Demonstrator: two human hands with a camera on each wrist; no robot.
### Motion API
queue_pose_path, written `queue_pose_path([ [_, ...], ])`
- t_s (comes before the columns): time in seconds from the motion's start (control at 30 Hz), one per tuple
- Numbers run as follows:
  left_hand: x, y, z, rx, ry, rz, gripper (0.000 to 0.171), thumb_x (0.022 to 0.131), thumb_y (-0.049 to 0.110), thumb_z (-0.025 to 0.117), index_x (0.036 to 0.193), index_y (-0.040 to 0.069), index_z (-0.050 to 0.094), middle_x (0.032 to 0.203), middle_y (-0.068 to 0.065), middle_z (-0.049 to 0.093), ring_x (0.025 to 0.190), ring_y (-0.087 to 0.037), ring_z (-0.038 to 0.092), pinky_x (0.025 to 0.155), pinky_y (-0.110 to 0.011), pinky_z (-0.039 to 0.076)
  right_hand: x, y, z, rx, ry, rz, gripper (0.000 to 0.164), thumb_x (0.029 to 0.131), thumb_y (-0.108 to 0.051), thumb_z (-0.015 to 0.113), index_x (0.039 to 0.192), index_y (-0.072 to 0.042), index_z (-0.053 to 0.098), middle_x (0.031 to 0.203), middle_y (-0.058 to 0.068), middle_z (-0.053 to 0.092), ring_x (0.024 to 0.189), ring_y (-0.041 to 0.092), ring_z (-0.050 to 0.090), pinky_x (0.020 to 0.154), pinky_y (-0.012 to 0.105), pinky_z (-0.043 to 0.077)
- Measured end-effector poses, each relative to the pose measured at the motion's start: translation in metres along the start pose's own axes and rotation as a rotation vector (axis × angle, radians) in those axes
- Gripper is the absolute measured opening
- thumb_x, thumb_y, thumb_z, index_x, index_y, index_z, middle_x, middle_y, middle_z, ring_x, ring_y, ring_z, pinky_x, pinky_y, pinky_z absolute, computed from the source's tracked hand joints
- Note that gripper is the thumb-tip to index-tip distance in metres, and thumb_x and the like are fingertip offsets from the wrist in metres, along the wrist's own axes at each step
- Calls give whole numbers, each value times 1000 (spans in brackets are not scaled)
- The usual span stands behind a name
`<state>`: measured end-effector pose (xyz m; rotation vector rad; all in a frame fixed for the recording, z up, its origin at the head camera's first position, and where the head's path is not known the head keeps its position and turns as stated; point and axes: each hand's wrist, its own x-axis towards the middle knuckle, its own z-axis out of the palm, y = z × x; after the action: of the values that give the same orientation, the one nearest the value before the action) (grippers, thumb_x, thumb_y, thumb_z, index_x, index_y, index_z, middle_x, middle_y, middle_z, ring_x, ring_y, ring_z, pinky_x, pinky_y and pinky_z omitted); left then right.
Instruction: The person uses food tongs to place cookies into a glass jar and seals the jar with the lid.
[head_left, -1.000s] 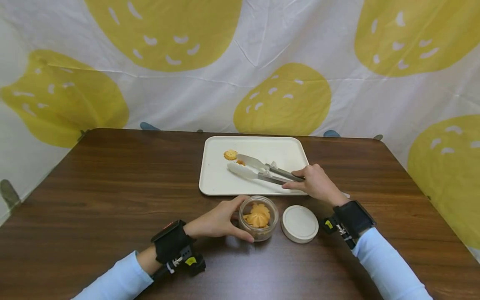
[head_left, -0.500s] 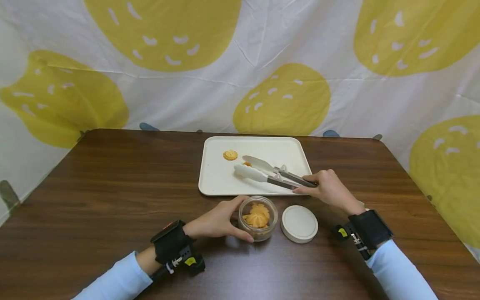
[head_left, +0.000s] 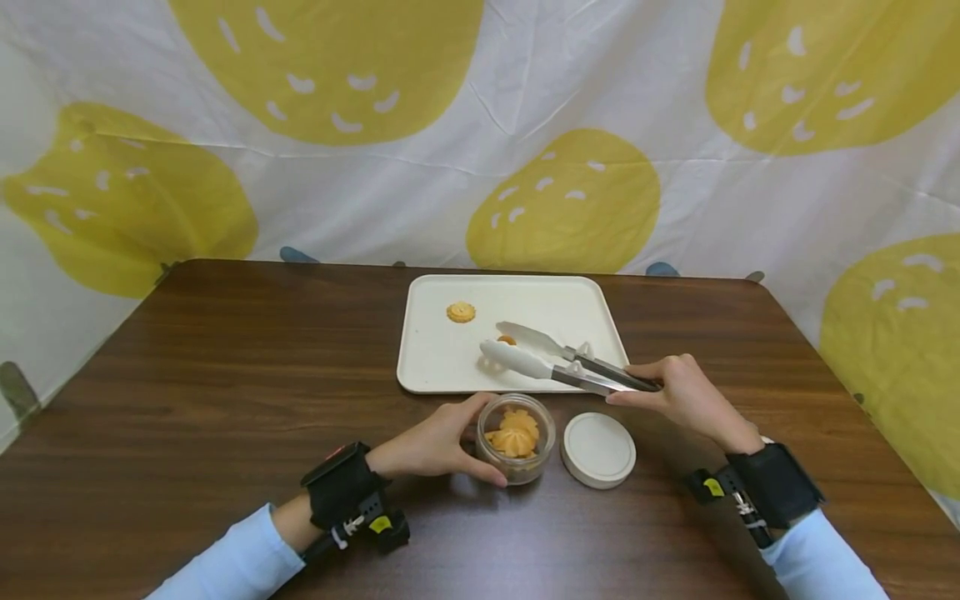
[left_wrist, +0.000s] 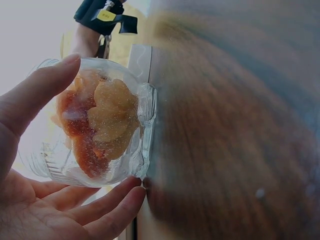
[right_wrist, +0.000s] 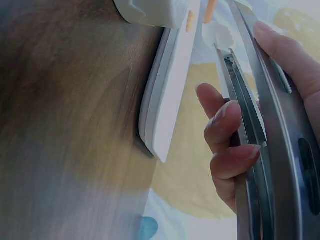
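Note:
My left hand (head_left: 442,437) grips a clear glass jar (head_left: 527,473) that stands upright on the table, thumb on one side and fingers round the other. Inside the jar are several cookies (left_wrist: 114,117) with ridged, flower-like shapes. My right hand (head_left: 690,398) holds metal tongs (head_left: 521,360) with pale tips, thumb against one arm and fingers curled round the other. Between the tips is a small cookie (head_left: 507,340), mostly hidden by the nearer tip. The tongs reach over the white tray (head_left: 431,367), where another round cookie (head_left: 461,312) lies at the left.
A round white lid (head_left: 598,448) lies flat just right of the jar. The dark wooden table (head_left: 247,375) ends at a hanging cloth (head_left: 360,200) with yellow shapes. The tray sits behind the jar, close to the table's far edge.
My right hand has drawn the tongs and the small cookie rightward and toward me, away from the cookie left on the tray. My left hand and the jar stay in place.

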<state>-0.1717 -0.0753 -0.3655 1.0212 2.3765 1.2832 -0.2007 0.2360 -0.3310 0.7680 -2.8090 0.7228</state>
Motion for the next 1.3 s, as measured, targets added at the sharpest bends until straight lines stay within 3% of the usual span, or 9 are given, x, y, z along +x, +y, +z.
queue_pose_path([
  [0.2, 0, 0, 0, -21, 3, -1, 77, 64, 22, 81, 126, 8, 39, 113, -3, 55, 103, -13, 52, 85, -23, 43, -14, -1, -9, -10, 19, 2, 45, 71, -34, 73, 100, 1, 67, 89, 13, 67, 61, 7, 49, 55, 20, 40],
  [0.37, 0, 0, 0, 1, 6, 16, 75, 64, 23, 81, 125, 7, 40, 112, -3, 56, 102, -14, 52, 85, -24, 42, -25, -3, -17, -21, 46, -17, 40, 71, -32, 74, 98, -3, 69, 85, 6, 68, 63, 4, 51, 57, 20, 43],
  [0.7, 1, 1, -1, 21, -5, -4, 76, 65, 26, 80, 127, 9, 39, 115, -2, 54, 105, -14, 50, 88, -27, 40, -42, -7, -27, 6, 42, -82, 31, 71, -24, 74, 96, -6, 70, 76, -4, 66, 55, 0, 44, 49, 15, 35],
  [0.87, 1, 2, -1, 20, -7, -5, 77, 65, 25, 80, 127, 9, 38, 115, -2, 55, 105, -13, 50, 89, -27, 40, -51, -4, -27, -9, 72, -111, 35, 68, -21, 77, 95, -1, 69, 81, 4, 68, 58, -2, 46, 52, 13, 37],
  [1.03, 1, 3, 0, 14, -3, -6, 75, 64, 25, 80, 125, 9, 40, 113, -2, 55, 104, -13, 51, 88, -26, 40, -58, -2, -31, 4, 76, -64, 39, 67, -20, 77, 97, 3, 68, 83, 11, 68, 56, -1, 46, 49, 14, 36],
  [1.17, 1, 1, 0, 21, -3, -6, 75, 64, 26, 80, 125, 9, 40, 113, -2, 55, 104, -13, 51, 88, -27, 40, -62, -3, -36, 25, 64, -47, 38, 68, -19, 76, 97, 4, 67, 80, 10, 68, 52, -1, 43, 45, 15, 34],
  [1.3, 1, 0, -1, 30, -6, -7, 77, 65, 28, 79, 127, 8, 39, 117, -3, 54, 107, -15, 50, 88, -29, 40, -67, -2, -38, 49, 51, -87, 37, 66, -16, 77, 96, 3, 67, 77, 5, 67, 52, -2, 42, 44, 15, 34],
])
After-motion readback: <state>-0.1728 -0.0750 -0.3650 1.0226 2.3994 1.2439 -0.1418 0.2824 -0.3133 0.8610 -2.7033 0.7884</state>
